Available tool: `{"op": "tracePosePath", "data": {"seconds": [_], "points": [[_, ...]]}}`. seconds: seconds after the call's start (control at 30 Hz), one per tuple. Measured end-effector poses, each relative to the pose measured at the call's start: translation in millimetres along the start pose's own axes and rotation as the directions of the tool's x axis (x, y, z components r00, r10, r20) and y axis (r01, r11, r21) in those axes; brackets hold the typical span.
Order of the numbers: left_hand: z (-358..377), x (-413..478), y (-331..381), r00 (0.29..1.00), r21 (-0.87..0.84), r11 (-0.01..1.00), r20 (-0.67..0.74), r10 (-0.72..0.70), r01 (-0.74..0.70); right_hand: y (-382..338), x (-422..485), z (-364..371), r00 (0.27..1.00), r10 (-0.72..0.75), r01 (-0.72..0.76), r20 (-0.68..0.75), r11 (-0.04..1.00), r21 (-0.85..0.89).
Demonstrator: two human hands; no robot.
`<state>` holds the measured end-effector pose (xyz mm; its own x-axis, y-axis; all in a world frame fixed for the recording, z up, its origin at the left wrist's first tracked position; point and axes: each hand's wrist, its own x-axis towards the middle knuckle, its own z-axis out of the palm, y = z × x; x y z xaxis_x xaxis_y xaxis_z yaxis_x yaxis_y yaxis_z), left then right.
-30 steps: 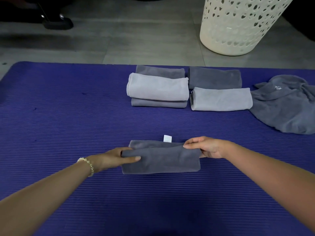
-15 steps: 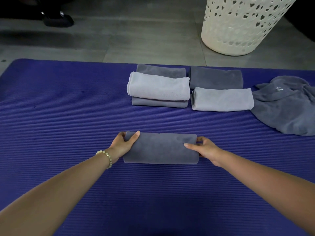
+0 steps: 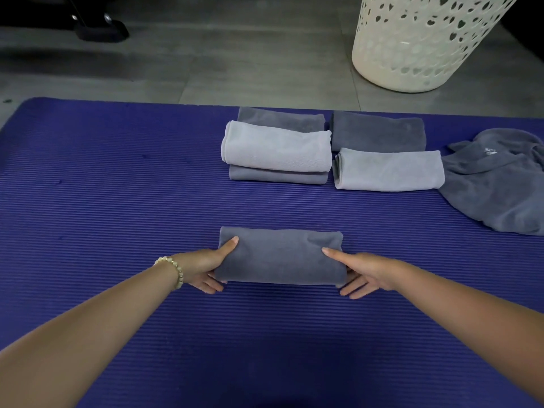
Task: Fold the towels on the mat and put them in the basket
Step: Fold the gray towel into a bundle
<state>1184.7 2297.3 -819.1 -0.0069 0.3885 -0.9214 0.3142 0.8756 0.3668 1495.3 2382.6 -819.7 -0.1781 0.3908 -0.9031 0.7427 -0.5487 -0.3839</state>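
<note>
A folded dark grey towel [image 3: 281, 256] lies in the middle of the purple mat [image 3: 117, 187]. My left hand [image 3: 206, 267] holds its left end, thumb on top and fingers slipped underneath. My right hand [image 3: 368, 272] holds the right end the same way. Behind it lie folded towels: a light grey one [image 3: 276, 147] stacked on dark ones, and beside them a dark one [image 3: 378, 131] and a light one [image 3: 388, 170]. A crumpled, unfolded dark towel [image 3: 500, 187] sits at the right. The white perforated basket [image 3: 426, 39] stands on the floor beyond the mat.
Grey tiled floor runs behind the mat's far edge. A black foot of some furniture [image 3: 100, 29] stands at the far left on the floor. The basket is to the back right, past the folded stacks.
The last fold of the dark towel was laid over, hiding its white tag. Both hands then shifted to the towel's ends, with fingers going underneath.
</note>
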Motion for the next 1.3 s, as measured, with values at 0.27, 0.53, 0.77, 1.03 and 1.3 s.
{"op": "tracePosePath", "data": {"seconds": [0.27, 0.53, 0.77, 1.03, 1.3], "points": [[0, 5, 8, 0.993, -0.367, 0.926, -0.111, 0.046, -0.084, -6, 3, 5, 1.000, 0.011, -0.019, 0.022, 0.929, 0.369], [-23, -24, 44, 0.938, -0.332, 0.880, -0.057, 0.341, -0.340, -34, -24, -28, 0.945, -0.324, 0.317, -0.046, 0.872, 0.372], [-57, -38, 121, 0.762, -0.114, 0.785, -0.358, 0.539, -0.609, -109, -24, -71, 0.775, -0.529, 0.629, -0.346, 0.702, 0.334], [-124, 2, 237, 0.534, -0.233, 0.528, -0.651, 0.539, -0.817, -236, 21, -117, 0.656, -0.525, 0.749, -0.542, 0.538, 0.387], [-88, 64, 188, 0.598, 0.602, 0.708, -0.428, 0.677, -0.370, -219, 71, -98, 0.571, -0.664, 0.443, -0.483, 0.745, -0.499]]}}
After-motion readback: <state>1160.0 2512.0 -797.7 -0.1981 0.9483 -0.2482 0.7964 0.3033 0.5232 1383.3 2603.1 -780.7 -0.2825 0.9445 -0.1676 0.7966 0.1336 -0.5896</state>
